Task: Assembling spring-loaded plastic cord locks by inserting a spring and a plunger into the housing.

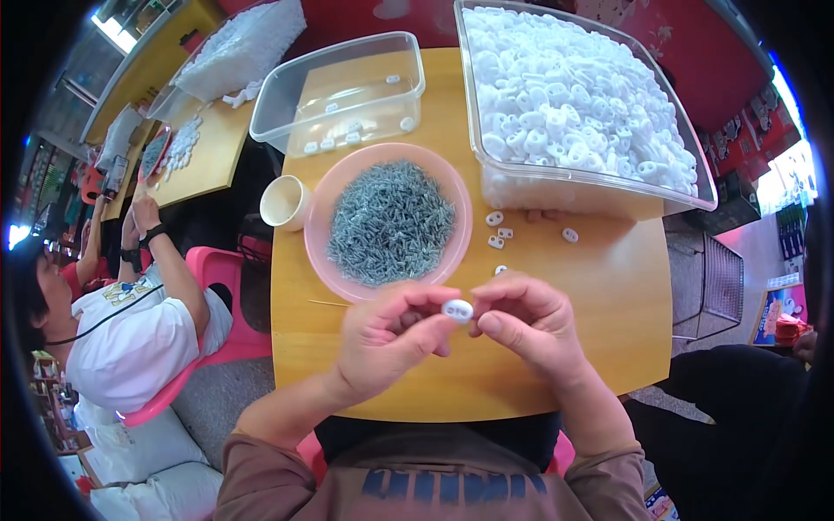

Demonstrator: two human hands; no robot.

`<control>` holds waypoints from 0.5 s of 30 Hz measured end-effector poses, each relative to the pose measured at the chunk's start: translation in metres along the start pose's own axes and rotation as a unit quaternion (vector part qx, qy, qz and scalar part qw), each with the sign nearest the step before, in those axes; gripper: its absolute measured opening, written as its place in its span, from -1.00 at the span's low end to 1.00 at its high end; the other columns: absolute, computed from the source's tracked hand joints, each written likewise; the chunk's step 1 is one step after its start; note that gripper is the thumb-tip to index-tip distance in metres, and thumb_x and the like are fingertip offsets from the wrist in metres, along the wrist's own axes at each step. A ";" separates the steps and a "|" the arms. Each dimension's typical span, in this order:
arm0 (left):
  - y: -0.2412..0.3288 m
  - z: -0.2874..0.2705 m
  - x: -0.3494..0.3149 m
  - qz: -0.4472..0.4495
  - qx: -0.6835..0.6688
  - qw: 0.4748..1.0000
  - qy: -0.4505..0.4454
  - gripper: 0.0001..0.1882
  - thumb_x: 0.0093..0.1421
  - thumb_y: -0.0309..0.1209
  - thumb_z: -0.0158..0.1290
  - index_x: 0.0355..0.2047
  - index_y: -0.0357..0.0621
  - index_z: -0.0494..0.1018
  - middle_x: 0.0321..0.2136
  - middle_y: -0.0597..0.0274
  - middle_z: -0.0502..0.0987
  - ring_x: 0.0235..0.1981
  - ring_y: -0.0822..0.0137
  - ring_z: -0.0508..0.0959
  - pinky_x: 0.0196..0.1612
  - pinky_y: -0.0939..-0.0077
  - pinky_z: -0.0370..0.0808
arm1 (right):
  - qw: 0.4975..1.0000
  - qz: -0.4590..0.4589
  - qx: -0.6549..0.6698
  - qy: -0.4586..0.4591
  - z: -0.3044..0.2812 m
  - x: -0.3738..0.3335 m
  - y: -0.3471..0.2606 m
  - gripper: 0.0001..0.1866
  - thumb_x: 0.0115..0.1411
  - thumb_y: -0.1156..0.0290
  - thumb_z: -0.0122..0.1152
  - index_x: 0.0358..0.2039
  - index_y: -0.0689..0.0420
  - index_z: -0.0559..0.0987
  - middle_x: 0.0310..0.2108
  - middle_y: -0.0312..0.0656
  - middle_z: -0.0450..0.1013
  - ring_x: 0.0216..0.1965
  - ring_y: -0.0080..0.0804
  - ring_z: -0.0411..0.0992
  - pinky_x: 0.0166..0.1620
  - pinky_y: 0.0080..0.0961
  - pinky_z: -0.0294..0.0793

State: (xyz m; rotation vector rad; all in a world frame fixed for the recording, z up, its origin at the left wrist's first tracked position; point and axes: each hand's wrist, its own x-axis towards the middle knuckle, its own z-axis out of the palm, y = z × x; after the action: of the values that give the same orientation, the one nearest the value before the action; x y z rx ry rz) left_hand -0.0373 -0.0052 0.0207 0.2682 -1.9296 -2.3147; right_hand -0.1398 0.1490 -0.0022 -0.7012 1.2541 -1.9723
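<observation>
The person's two hands meet on the near side of the pink basin [316, 239], a little to its right. The left hand [389, 337] is nearly closed, pinching a white oval piece [457, 310] with dark markings between thumb and forefinger. The right hand [532, 328] is half curled, thumb and fingertips drawn together at the piece's right end; whether they grip it or anything else cannot be told. The piece is held above the table [608, 313], near the basin's closest edge

The basin holds a heap of small grey parts [391, 221]. Just left of it stands a paper cup [285, 202]; at its near rim lies a thin stick [328, 303]. Beyond it sits a clear tub [373, 95] with a few white pieces, and beyond to its right a larger tub [521, 184] full of them. Loose white pieces [569, 234] lie to the basin's right. Well left of it, a co-worker [143, 347] sits on a pink chair [239, 300]
</observation>
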 end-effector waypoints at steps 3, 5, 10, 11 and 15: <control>0.025 -0.009 0.015 0.005 0.003 0.998 0.066 -0.77 0.08 -0.58 -0.03 -0.21 -0.32 0.36 -0.43 0.25 0.45 -0.56 0.56 0.45 -0.47 0.72 0.42 | 0.995 0.024 0.044 0.083 -0.006 0.001 0.003 -0.82 0.04 0.56 0.08 -0.29 0.28 0.43 -0.42 -0.17 0.37 -0.43 -0.48 0.38 -0.33 -0.61 0.39; 0.041 -0.027 0.031 0.042 0.062 0.993 0.094 -0.77 0.07 -0.52 0.00 -0.23 -0.32 0.37 -0.49 0.28 0.44 -0.60 0.56 0.42 -0.52 0.73 0.37 | 0.992 0.020 0.046 0.112 -0.006 0.004 0.002 -0.84 0.04 0.56 0.07 -0.31 0.27 0.43 -0.48 -0.19 0.38 -0.47 -0.49 0.37 -0.36 -0.61 0.37; 0.061 -0.080 0.104 0.098 0.142 0.971 0.165 -0.79 0.06 -0.42 0.02 -0.32 -0.30 0.39 -0.56 0.32 0.42 -0.64 0.57 0.38 -0.57 0.74 0.31 | 0.981 -0.014 0.038 0.189 -0.013 0.009 0.000 -0.88 0.06 0.55 0.02 -0.35 0.26 0.44 -0.55 -0.23 0.37 -0.53 -0.52 0.33 -0.39 -0.63 0.34; 0.062 -0.098 0.119 0.127 0.175 0.960 0.175 -0.79 0.06 -0.41 0.02 -0.33 -0.29 0.40 -0.58 0.34 0.41 -0.65 0.58 0.37 -0.58 0.74 0.31 | 0.978 -0.028 0.039 0.201 -0.013 0.011 -0.001 -0.89 0.06 0.55 0.02 -0.35 0.25 0.44 -0.57 -0.24 0.36 -0.53 -0.53 0.33 -0.39 -0.63 0.33; 0.069 -0.142 0.171 0.105 0.337 0.916 0.192 -0.77 0.04 -0.36 0.04 -0.32 -0.24 0.42 -0.60 0.40 0.40 -0.67 0.61 0.33 -0.60 0.74 0.28 | 0.960 -0.075 0.053 0.266 -0.022 0.016 -0.003 -0.90 0.08 0.53 0.01 -0.37 0.24 0.45 -0.60 -0.28 0.35 -0.57 -0.60 0.29 -0.46 -0.73 0.27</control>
State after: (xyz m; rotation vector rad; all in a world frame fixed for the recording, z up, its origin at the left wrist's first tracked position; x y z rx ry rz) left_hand -0.1765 -0.1888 0.0531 0.4985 -2.3127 -1.2729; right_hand -0.1667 0.1496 -0.0069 -0.2130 1.4117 -2.4345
